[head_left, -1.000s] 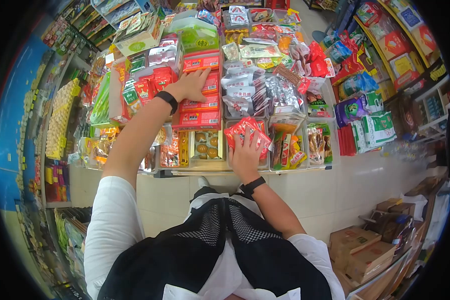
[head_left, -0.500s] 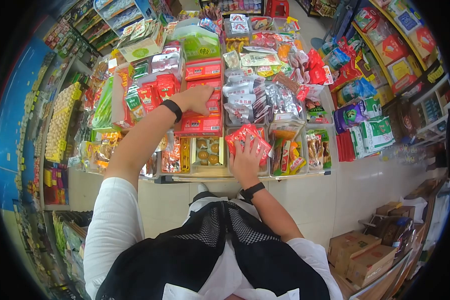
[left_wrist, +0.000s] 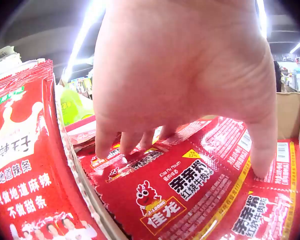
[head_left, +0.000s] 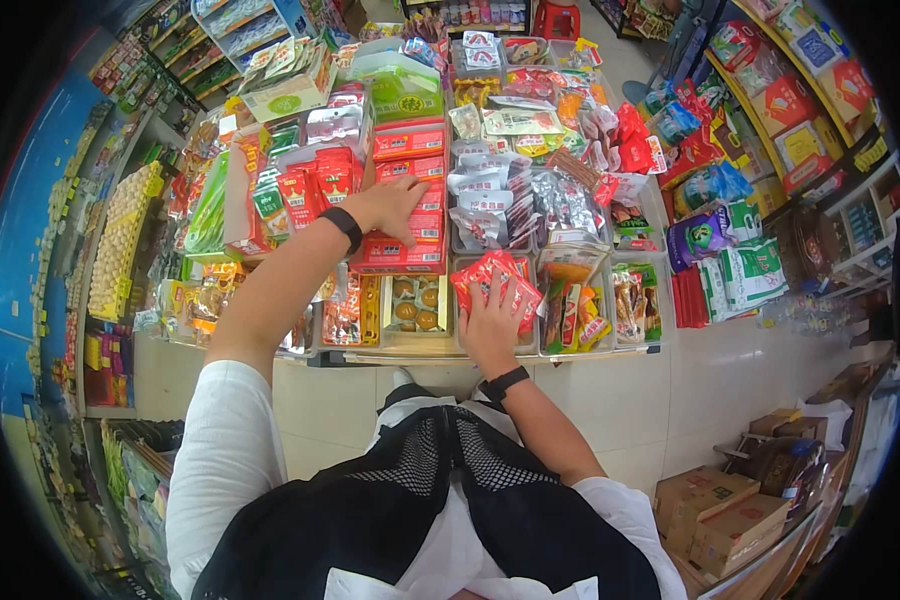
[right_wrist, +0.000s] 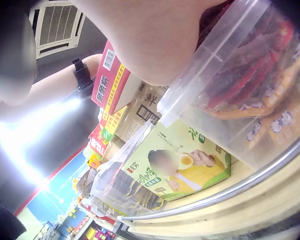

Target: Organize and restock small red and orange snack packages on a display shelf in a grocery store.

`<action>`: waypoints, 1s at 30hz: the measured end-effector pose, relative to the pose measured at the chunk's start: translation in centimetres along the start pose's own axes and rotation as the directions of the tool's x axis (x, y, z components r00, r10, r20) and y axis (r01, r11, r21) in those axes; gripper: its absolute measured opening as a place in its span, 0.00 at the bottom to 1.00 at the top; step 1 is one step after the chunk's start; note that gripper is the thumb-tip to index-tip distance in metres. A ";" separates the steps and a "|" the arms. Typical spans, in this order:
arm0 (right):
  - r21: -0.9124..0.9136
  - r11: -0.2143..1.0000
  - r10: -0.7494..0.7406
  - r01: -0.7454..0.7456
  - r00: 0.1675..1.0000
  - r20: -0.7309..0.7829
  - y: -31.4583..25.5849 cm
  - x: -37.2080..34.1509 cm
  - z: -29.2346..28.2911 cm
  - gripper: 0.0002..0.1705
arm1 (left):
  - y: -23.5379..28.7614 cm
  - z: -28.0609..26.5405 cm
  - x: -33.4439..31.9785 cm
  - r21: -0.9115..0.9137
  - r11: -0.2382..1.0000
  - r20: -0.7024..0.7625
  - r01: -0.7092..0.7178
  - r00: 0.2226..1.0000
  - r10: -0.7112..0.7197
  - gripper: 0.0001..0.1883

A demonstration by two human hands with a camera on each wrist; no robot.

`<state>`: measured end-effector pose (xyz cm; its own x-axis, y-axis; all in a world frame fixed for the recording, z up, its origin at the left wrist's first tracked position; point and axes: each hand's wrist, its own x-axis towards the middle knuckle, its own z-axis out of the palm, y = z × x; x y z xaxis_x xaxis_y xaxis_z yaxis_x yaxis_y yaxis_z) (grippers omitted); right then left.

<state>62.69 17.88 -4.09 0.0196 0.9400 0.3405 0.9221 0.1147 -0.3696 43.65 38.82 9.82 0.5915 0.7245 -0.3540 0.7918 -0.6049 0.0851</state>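
Observation:
My left hand (head_left: 390, 208) reaches over a long red box (head_left: 400, 266) of flat red snack packets. In the left wrist view its fingers and thumb point down, spread apart, with the tips at the printed red packets (left_wrist: 165, 195). My right hand (head_left: 490, 328) lies with extended fingers on top of some red packets (head_left: 490, 268) above a clear plastic bin (right_wrist: 190, 107) at the front edge. The right wrist view shows only the heel of that hand (right_wrist: 145, 40); its fingers are hidden there.
Left of the red box stands a carton of upright red pouches (head_left: 335, 172). Silver pouches (head_left: 480, 205) fill a bin to its right. A small box of brown eggs (head_left: 415, 305) sits between both hands at the table edge. Shelves flank both sides.
My left hand has come slightly nearer along the red box; its fingers bunched together half a second ago and are spread again now. The right hand has stayed on its packets.

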 end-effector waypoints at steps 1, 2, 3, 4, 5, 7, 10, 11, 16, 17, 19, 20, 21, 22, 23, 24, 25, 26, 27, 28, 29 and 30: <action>0.006 1.000 0.001 -0.001 1.000 0.001 0.0 0.0 0.0 0.28 | 0.0 0.0 -0.1 0.017 1.000 -0.024 -0.017 1.000 0.017 0.61; 0.013 1.000 0.001 -0.001 1.000 0.001 0.0 0.0 0.0 0.28 | 0.2 -0.2 -0.3 0.034 0.999 -0.048 -0.032 0.998 0.034 0.61; 0.012 1.000 -0.001 0.001 1.000 -0.003 0.0 0.0 0.0 0.28 | 0.4 -0.6 -0.4 0.037 0.999 -0.052 -0.032 0.998 0.034 0.61; 0.016 1.000 0.001 -0.001 1.000 0.001 0.0 0.0 0.0 0.28 | 0.7 -1.0 -0.3 0.046 0.999 -0.019 -0.017 1.000 0.018 0.60; 0.019 1.000 0.003 -0.003 1.000 0.005 0.0 0.0 0.0 0.28 | 1.0 -1.3 -0.2 0.056 0.998 0.013 -0.004 1.000 0.003 0.60; 0.019 1.000 0.002 -0.002 1.000 -0.005 0.0 0.0 0.1 0.28 | 1.1 -1.6 0.4 0.091 0.996 0.033 0.007 0.999 -0.010 0.59; 0.009 1.000 -0.001 0.002 1.000 -0.005 0.1 -0.1 0.3 0.29 | 0.6 -1.9 1.4 0.117 0.993 0.065 0.001 0.998 -0.009 0.58; 0.000 1.000 -0.005 0.005 1.000 0.006 0.2 -0.1 0.3 0.30 | 0.6 -2.0 1.6 0.107 0.994 0.078 -0.014 0.997 0.006 0.58; 0.018 1.000 -0.010 0.011 1.000 -0.020 0.3 -0.2 0.6 0.30 | 0.9 -2.4 2.0 0.081 0.997 0.117 0.009 0.993 -0.019 0.58; 0.023 1.000 -0.011 0.012 1.000 -0.028 0.3 -0.2 0.7 0.30 | 0.9 -2.5 1.9 0.075 0.997 0.121 0.009 0.992 -0.019 0.58; 0.029 1.000 -0.009 0.009 1.000 -0.027 0.3 -0.2 0.8 0.30 | 0.8 -2.9 1.9 0.083 0.997 0.127 0.008 0.992 -0.018 0.58; 0.030 1.000 -0.008 0.009 1.000 -0.025 0.3 -0.2 0.8 0.30 | 0.7 -3.0 1.9 0.087 0.996 0.130 0.005 0.991 -0.016 0.59; 0.031 0.999 -0.006 0.007 1.000 -0.024 0.3 -0.2 0.8 0.30 | 0.7 -3.1 1.8 0.088 0.996 0.132 0.004 0.991 -0.016 0.59; 0.033 0.999 -0.010 0.011 0.999 -0.032 0.3 -0.2 0.9 0.31 | 0.7 -3.2 1.8 0.056 0.998 0.139 0.022 0.990 -0.030 0.59; 0.034 0.999 -0.015 0.016 0.999 -0.040 0.4 -0.2 0.9 0.31 | 0.7 -3.3 1.8 0.023 0.999 0.147 0.041 0.988 -0.044 0.59; 0.036 0.999 -0.013 0.014 0.999 -0.038 0.4 -0.2 0.9 0.31 | 0.5 -3.2 1.8 0.024 0.999 0.150 0.041 0.988 -0.044 0.59; 0.035 0.999 -0.012 0.014 0.999 -0.041 0.3 -0.2 0.9 0.31 | 0.3 -3.2 1.9 -0.007 0.999 0.159 0.039 0.987 -0.037 0.60; 0.033 0.999 -0.012 0.014 0.999 -0.044 0.3 -0.2 0.9 0.31 | -0.1 -3.0 2.1 -0.039 0.999 0.169 0.037 0.985 -0.030 0.60; 0.034 0.999 -0.011 0.013 0.999 -0.041 0.3 -0.2 0.9 0.31 | -0.6 -2.8 2.5 -0.040 0.998 0.172 0.037 0.985 -0.030 0.60; 0.032 0.999 -0.010 0.012 0.999 -0.042 0.3 -0.2 0.9 0.31 | -1.1 -2.6 2.9 -0.085 0.996 0.219 0.017 0.976 0.002 0.59; 0.030 0.999 -0.011 0.012 0.999 -0.042 0.3 -0.2 0.8 0.30 | -1.2 -2.6 3.1 -0.132 0.991 0.263 0.000 0.964 0.035 0.58; 0.030 0.999 -0.014 0.015 0.999 -0.035 0.3 -0.1 0.7 0.30 | -1.4 -2.4 3.2 -0.138 0.990 0.266 0.004 0.964 0.033 0.58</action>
<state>62.68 18.02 -4.86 0.0205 0.9264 0.3760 0.9101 0.1383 -0.3906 44.80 42.77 10.85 0.5557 0.5902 -0.5856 0.8075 -0.5508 0.2112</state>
